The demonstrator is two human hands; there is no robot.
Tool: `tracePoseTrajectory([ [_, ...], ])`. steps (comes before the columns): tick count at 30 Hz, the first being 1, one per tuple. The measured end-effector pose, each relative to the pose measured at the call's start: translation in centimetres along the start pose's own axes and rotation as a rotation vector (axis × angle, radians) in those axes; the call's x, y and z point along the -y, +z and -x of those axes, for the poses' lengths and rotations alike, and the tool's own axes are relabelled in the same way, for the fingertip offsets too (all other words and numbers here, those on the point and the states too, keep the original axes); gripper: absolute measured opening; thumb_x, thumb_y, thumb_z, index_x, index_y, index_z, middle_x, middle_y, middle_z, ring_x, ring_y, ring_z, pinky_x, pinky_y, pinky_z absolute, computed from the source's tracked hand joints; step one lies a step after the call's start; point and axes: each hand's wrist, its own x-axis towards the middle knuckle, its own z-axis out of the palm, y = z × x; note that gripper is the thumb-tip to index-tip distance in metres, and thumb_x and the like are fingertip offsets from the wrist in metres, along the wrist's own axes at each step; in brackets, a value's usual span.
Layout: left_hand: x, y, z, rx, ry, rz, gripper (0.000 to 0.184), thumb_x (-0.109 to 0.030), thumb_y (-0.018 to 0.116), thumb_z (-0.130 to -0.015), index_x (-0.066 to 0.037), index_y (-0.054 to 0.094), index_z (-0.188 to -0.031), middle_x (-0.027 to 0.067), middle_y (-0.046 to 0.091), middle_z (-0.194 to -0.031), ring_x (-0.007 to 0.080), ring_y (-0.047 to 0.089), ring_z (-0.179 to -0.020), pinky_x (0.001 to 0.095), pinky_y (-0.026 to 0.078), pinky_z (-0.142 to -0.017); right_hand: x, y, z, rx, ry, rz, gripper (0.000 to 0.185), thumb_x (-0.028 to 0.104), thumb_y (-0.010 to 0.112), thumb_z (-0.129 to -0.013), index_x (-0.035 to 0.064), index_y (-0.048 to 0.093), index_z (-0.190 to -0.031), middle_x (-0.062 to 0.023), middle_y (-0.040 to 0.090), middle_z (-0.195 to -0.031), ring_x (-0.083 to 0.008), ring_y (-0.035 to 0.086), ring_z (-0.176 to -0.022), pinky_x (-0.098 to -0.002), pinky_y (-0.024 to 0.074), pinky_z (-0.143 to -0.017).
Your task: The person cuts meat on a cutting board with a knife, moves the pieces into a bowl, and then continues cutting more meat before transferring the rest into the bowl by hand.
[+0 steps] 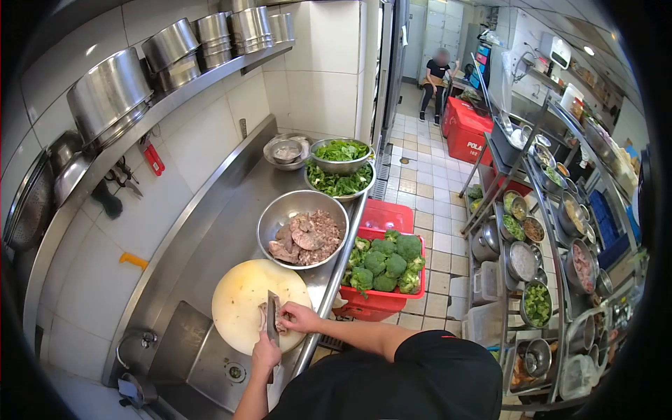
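My left hand (265, 353) is wrapped round a cleaver (273, 315), its blade pointing away across a round, pale yellow cutting board (238, 297). On the blade's right, my right hand (299, 318) has its fingers curled on a piece of meat (281, 324), partly hidden by the fingers and blade. Sliced meat (262, 315) lies against the blade's left side. Just beyond the board stands a steel bowl (264, 220) with chopped meat (318, 231) and larger pieces.
Farther along the steel counter (203, 231) are bowls of leafy greens (341, 150). A red crate (392, 301) of broccoli (385, 262) stands beside the counter. A sink (175, 350) is at the near left. Shelves (518, 182) of food bowls line the right. A person (435, 84) sits far back.
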Motion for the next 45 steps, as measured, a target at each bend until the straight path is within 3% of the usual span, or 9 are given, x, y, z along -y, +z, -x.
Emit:
tracePoseTrajectory([
  [11, 1.1, -4.2, -0.7, -0.258, 0.002, 0.02, 0.03, -0.021, 0.054, -0.1, -0.002, 0.052, -0.124, 0.0326, 0.069, -0.096, 0.0521, 0.067, -0.092, 0.0599, 0.05, -0.086, -0.1, -0.1, 0.0, 0.025, 0.044, 0.005, 0.028, 0.026, 0.072, -0.09, 0.0062, 0.063, -0.108, -0.0121, 0.062, -0.102, -0.0283, 0.064, -0.092, -0.0376, 0.0534, -0.084],
  [24, 6.4, -1.1, -5.2, -0.242, 0.045, -0.319, 0.068, -0.02, 0.068, -0.092, -0.009, 0.044, -0.155, 0.0264, 0.056, -0.125, 0.0405, 0.056, -0.118, 0.0505, 0.047, -0.104, -0.1, 0.0, 0.1, -0.035, -0.033, 0.015, 0.027, 0.025, 0.073, -0.089, 0.0062, 0.064, -0.106, -0.01, 0.062, -0.099, -0.0235, 0.063, -0.086, -0.0353, 0.053, -0.079],
  [27, 9.2, -4.1, -7.6, -0.476, 0.31, -0.074, 0.061, -0.02, 0.071, -0.092, -0.007, 0.048, -0.148, 0.0219, 0.056, -0.122, 0.0359, 0.057, -0.114, 0.0471, 0.046, -0.103, -0.3, -0.3, -0.3, -0.02, -0.02, 0.031, 0.027, 0.025, 0.073, -0.089, 0.0062, 0.065, -0.107, -0.0106, 0.062, -0.1, -0.0239, 0.063, -0.086, -0.0357, 0.053, -0.079],
  [28, 4.9, -9.2, -4.9, -0.75, 0.481, 0.331, 0.012, -0.01, 0.063, -0.095, -0.001, 0.066, -0.102, 0.0168, 0.059, -0.11, 0.0335, 0.056, -0.11, 0.0435, 0.044, -0.101, -0.6, -0.2, -0.4, -0.01, -0.002, 0.023, 0.027, 0.025, 0.073, -0.089, 0.0062, 0.065, -0.107, -0.0108, 0.062, -0.101, -0.024, 0.063, -0.087, -0.0358, 0.053, -0.079],
  [29, -2.7, -16.1, 1.7, -0.755, 0.436, 0.718, 0.01, -0.01, 0.062, -0.096, -0.002, 0.066, -0.093, 0.012, 0.061, -0.11, 0.0289, 0.057, -0.112, 0.0422, 0.044, -0.1, -0.8, 0.2, -0.2, 0.001, 0.02, 0.012, 0.027, 0.025, 0.073, -0.089, 0.0062, 0.065, -0.107, -0.0111, 0.062, -0.101, -0.024, 0.063, -0.087, -0.036, 0.0531, -0.08],
  [30, -1.9, -21.1, 4.6, -1.101, 0.701, 0.155, 0.016, -0.01, 0.056, -0.103, 0.002, 0.064, -0.11, 0.0128, 0.059, -0.117, 0.0254, 0.059, -0.109, 0.0434, 0.045, -0.104, -0.8, 0.4, 0.0, -0.007, 0.005, 0.013, 0.026, 0.024, 0.073, -0.089, 0.0063, 0.064, -0.107, -0.0111, 0.062, -0.101, -0.0252, 0.063, -0.087, -0.0365, 0.0532, -0.08],
  [33, -2.5, -27.8, 13.0, -1.261, 1.31, 0.576, 0.027, -0.015, 0.046, -0.107, 0.004, 0.065, -0.11, 0.0131, 0.062, -0.123, 0.023, 0.061, -0.108, 0.0451, 0.046, -0.104, -0.7, 0.0, 0.1, -0.015, -0.023, 0.013, 0.025, 0.024, 0.071, -0.09, 0.0063, 0.063, -0.106, -0.0112, 0.061, -0.1, -0.0274, 0.064, -0.087, -0.0375, 0.0534, -0.08],
  [37, -8.9, -25.5, 13.5, -0.853, 1.512, 0.359, 0.026, -0.014, 0.047, -0.107, 0.004, 0.065, -0.11, 0.013, 0.062, -0.123, 0.0231, 0.061, -0.108, 0.0449, 0.046, -0.104, -0.4, 0.1, -0.1, -0.016, -0.004, 0.011, 0.026, 0.024, 0.073, -0.089, 0.0063, 0.063, -0.106, -0.0108, 0.061, -0.1, -0.0258, 0.063, -0.087, -0.0366, 0.0533, -0.08],
  [45, -15.1, -13.6, 6.5, -0.33, 1.231, 0.337, 0.025, -0.014, 0.049, -0.106, 0.004, 0.065, -0.11, 0.0127, 0.063, -0.121, 0.0233, 0.061, -0.107, 0.0445, 0.046, -0.103, -0.8, 0.3, 0.1, -0.05, -0.077, 0.029, 0.027, 0.024, 0.075, -0.089, 0.0067, 0.064, -0.107, -0.0104, 0.062, -0.1, -0.0244, 0.063, -0.085, -0.0358, 0.0534, -0.078],
])
